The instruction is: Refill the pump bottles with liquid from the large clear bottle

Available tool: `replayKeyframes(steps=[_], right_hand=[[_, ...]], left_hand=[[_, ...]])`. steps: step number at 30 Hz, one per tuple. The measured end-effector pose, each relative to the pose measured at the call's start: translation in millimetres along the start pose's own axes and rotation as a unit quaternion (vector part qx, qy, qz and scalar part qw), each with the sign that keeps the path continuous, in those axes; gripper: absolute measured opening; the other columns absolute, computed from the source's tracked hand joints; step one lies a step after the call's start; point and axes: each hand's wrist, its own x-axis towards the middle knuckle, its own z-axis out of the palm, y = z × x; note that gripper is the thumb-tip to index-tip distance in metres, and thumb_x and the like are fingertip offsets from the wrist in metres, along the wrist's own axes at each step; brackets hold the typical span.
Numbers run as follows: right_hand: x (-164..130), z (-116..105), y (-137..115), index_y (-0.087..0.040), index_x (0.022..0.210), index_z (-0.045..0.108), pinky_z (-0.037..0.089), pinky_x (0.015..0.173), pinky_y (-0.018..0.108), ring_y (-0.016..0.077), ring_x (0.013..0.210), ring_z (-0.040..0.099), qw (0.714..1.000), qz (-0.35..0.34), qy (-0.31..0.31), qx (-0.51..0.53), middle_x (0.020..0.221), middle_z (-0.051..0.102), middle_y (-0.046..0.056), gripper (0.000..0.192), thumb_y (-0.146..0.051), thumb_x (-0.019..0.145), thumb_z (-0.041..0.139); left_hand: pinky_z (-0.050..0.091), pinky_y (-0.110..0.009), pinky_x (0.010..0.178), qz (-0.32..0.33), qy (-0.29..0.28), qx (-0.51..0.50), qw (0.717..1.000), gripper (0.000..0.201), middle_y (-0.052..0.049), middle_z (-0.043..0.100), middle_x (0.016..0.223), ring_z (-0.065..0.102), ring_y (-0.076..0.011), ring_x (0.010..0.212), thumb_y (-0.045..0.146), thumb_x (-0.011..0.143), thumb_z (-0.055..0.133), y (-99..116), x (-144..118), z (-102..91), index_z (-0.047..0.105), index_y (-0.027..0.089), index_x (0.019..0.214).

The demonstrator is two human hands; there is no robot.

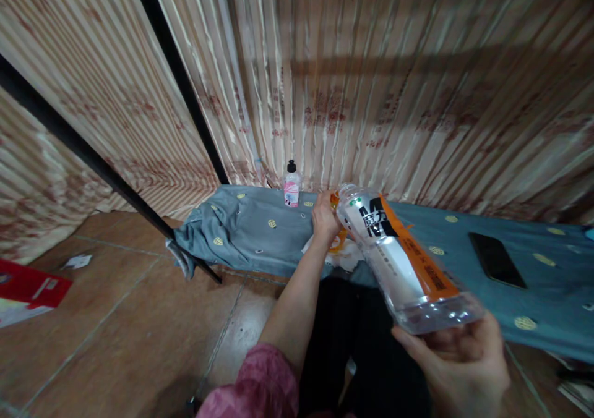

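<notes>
The clear plastic drink bottle (401, 254) lies tilted over the near edge of the blue cloth-covered table (533, 269), mouth pointing far-left. It appears nearly empty, hence light, thin-walled and slippery; grip base and neck. The right hand (457, 359) cups the base, fingers curled. The left hand (325, 217), arm extended, closes around the orange cap (334, 200).

Clear glossy plastic, soft matt cloth.
I see a bottle (403, 263) of shiny clear plastic with a slick printed label, a matt blue-grey cloth sheet (250, 226), satiny striped curtains (371, 84), and smooth brown floor tiles (139, 319).
</notes>
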Motion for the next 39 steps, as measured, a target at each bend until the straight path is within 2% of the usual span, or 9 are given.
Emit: replayKeyframes(steps=[7, 11, 15, 19, 24, 31, 39], right_hand=[[2.0, -1.7, 2.3, -0.018, 0.118, 0.062, 0.062, 0.067, 0.026, 0.0209, 0.088, 0.073, 0.998, -0.065, -0.023, -0.014, 0.11, 0.069, 0.009, 0.096, -0.016, 0.03, 0.099], [2.3, -2.8, 3.0, -0.017, 0.12, 0.063, 0.062, 0.068, 0.027, 0.0222, 0.089, 0.073, 0.998, -0.054, -0.024, -0.003, 0.108, 0.071, 0.01, 0.098, -0.015, 0.03, 0.099], [0.8, -5.8, 3.0, -0.018, 0.125, 0.063, 0.062, 0.07, 0.028, 0.0232, 0.093, 0.073, 0.999, -0.04, -0.027, -0.002, 0.116, 0.071, 0.012, 0.1, -0.014, 0.031, 0.099], [0.5, -7.4, 3.4, -0.017, 0.125, 0.063, 0.063, 0.07, 0.031, 0.0254, 0.093, 0.073, 0.998, -0.055, -0.028, -0.016, 0.119, 0.07, 0.014, 0.098, -0.015, 0.033, 0.099], [2.0, -7.0, 2.5, -0.017, 0.123, 0.062, 0.062, 0.07, 0.029, 0.0236, 0.091, 0.073, 0.998, -0.054, -0.036, -0.006, 0.114, 0.071, 0.013, 0.098, -0.013, 0.032, 0.099], [2.9, -8.0, 5.5, -0.017, 0.125, 0.063, 0.062, 0.071, 0.029, 0.0235, 0.095, 0.072, 0.998, -0.056, -0.032, -0.018, 0.125, 0.067, 0.015, 0.1, -0.015, 0.032, 0.1], [3.4, -7.6, 5.5, -0.017, 0.125, 0.063, 0.063, 0.07, 0.035, 0.0288, 0.096, 0.073, 0.997, -0.065, -0.038, -0.021, 0.116, 0.07, 0.014, 0.101, -0.017, 0.032, 0.1]], left_hand=[[0.054, -0.037, 0.097, -0.002, -0.01, -0.008, 1.0, 0.03, -0.011, 0.073, 0.113, 0.067, -0.0263, 0.11, 0.012, 0.084, 0.064, -0.2, 0.4, -1.0, 0.066, 0.016, 0.113], [0.054, -0.037, 0.098, -0.004, -0.006, -0.007, 1.0, 0.03, -0.01, 0.073, 0.113, 0.067, -0.0258, 0.11, 0.012, 0.084, 0.063, 0.1, 0.4, -0.7, 0.067, 0.017, 0.113], [0.054, -0.038, 0.099, -0.003, -0.004, -0.004, 1.0, 0.031, -0.01, 0.073, 0.115, 0.067, -0.0257, 0.111, 0.012, 0.084, 0.063, 0.4, -0.1, -0.7, 0.067, 0.018, 0.113], [0.053, -0.038, 0.099, -0.005, -0.007, 0.002, 1.0, 0.031, -0.01, 0.073, 0.114, 0.067, -0.0262, 0.112, 0.011, 0.083, 0.061, 1.2, -0.1, -1.8, 0.067, 0.018, 0.114], [0.053, -0.037, 0.099, -0.009, -0.011, 0.003, 1.0, 0.03, -0.01, 0.073, 0.112, 0.067, -0.0257, 0.11, 0.011, 0.084, 0.06, 2.2, 0.4, -2.6, 0.067, 0.018, 0.113], [0.053, -0.036, 0.098, -0.005, -0.01, 0.008, 1.0, 0.029, -0.01, 0.073, 0.114, 0.067, -0.0253, 0.111, 0.011, 0.085, 0.061, 1.8, 0.1, -2.7, 0.067, 0.017, 0.112], [0.053, -0.037, 0.099, -0.008, -0.013, 0.002, 1.0, 0.03, -0.01, 0.073, 0.114, 0.067, -0.0258, 0.112, 0.011, 0.084, 0.062, 2.2, 0.7, -2.9, 0.067, 0.018, 0.113]])
